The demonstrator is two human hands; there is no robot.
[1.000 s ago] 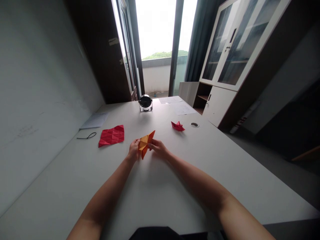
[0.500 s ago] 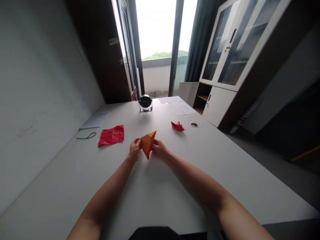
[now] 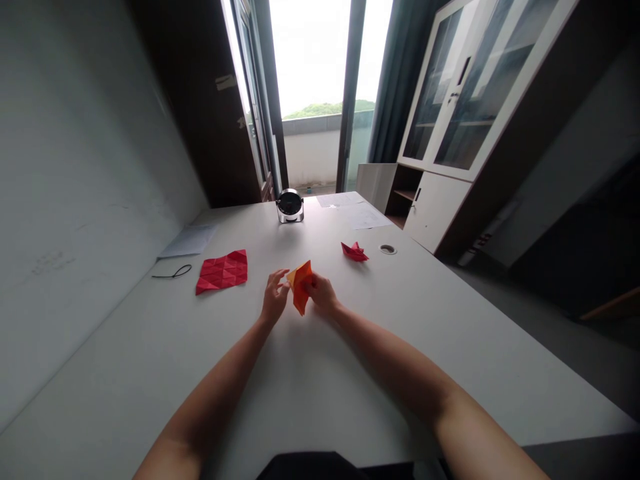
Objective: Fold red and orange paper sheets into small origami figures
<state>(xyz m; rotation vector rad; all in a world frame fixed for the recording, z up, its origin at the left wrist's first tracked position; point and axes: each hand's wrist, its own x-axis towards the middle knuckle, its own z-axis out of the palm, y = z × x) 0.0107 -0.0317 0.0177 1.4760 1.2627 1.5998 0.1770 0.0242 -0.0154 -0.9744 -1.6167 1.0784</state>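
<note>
Orange origami paper [image 3: 301,301], creased, partly folded, angular; one point up, another down. Held tilted over bench [image 3: 310,387], right side in right hand [image 3: 324,293], left corner at left hand [image 3: 274,297].

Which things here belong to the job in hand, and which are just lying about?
Likely in use:
- orange paper, in the right hand; left hand close by

Likely lying about:
- red sheet and red folded shape, perhaps related
- black loop
- round device
- white papers

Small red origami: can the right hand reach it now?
Probably not without letting go: the right hand grips the orange paper, though nothing appears to block its path to the small red origami.
</note>
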